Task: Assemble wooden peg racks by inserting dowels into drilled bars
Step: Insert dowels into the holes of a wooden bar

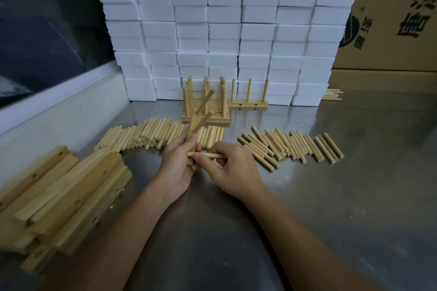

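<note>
My left hand [176, 163] grips a drilled wooden bar [192, 129] held upright above the table, with two dowels sticking out of its upper part toward the right. My right hand [233, 170] pinches a single dowel [208, 155] lying level, its left end at the lower part of the bar. Loose dowels lie in a long pile [156, 136] just behind my hands and in a second spread [290, 144] to the right. Drilled bars [63, 194] are heaped at the left. Finished peg racks [205, 106] stand at the back, one more [248, 103] beside them.
A steel table top [331, 208] carries everything. A wall of stacked white boxes [224, 30] rises behind the racks. Cardboard cartons [390, 19] stand at the back right, with a few dowels [332, 94] at their foot. A window ledge [59, 106] runs along the left.
</note>
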Available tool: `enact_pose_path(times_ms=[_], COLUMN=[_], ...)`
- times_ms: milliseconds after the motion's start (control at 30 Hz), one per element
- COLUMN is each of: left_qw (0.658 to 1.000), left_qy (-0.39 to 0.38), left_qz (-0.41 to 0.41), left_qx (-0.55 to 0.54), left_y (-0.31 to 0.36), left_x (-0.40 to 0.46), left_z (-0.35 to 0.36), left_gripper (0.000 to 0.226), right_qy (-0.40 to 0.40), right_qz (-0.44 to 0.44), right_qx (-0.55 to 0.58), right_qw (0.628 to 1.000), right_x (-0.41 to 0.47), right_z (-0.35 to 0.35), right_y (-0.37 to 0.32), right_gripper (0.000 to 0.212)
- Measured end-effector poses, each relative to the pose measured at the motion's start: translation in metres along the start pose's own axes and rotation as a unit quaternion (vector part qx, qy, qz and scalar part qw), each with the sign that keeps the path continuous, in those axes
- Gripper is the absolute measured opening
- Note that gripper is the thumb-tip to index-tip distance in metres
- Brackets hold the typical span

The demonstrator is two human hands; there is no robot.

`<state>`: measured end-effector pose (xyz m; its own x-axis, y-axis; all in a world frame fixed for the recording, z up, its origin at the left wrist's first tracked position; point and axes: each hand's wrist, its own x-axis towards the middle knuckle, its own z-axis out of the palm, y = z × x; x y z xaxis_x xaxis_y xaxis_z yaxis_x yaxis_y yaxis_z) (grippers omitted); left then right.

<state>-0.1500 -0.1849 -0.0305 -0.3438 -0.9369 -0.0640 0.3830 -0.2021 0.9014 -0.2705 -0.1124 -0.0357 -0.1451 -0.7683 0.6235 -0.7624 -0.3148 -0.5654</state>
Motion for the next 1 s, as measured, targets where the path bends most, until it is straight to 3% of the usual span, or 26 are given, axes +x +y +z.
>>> enact_pose_path(times_ms=[100, 267, 400, 767, 900, 1000], left_qw=[0.999, 0.996, 0.997, 0.999, 0.998, 0.999], left_qy=[0.005, 0.003, 0.007, 0.02, 0.032, 0.02], left_qz=[-0.028, -0.055, -0.04, 0.022, 0.017, 0.033], left_qx=[-0.019, -0.073, -0.065, -0.045, -0.058, -0.032], left_y=[0.002, 0.004, 0.003, -0.003, -0.002, -0.004], left_x=[0.0, 0.001, 0.003, 0.002, 0.002, 0.005], left_z=[-0.001, -0.002, -0.003, 0.002, 0.002, 0.001], left_gripper=[0.014, 0.031, 0.024, 0.024, 0.026, 0.034], right_qy=[-0.028, -0.042, -0.045, -0.054, -0.044, -0.055], right_qz=[-0.004, -0.016, -0.036, -0.09, -0.09, -0.043], right_qx=[0.001, -0.02, -0.056, -0.22, -0.244, -0.262], right_qw=[1.0, 0.999, 0.997, 0.97, 0.965, 0.963], right_x=[0.0, 0.001, 0.002, 0.005, 0.002, 0.0], right_z=[0.0, -0.001, -0.002, 0.0, 0.003, 0.004], right_y=[0.0, -0.002, -0.009, -0.028, -0.03, -0.031], right_gripper=[0.035, 0.032, 0.022, 0.018, 0.026, 0.036])
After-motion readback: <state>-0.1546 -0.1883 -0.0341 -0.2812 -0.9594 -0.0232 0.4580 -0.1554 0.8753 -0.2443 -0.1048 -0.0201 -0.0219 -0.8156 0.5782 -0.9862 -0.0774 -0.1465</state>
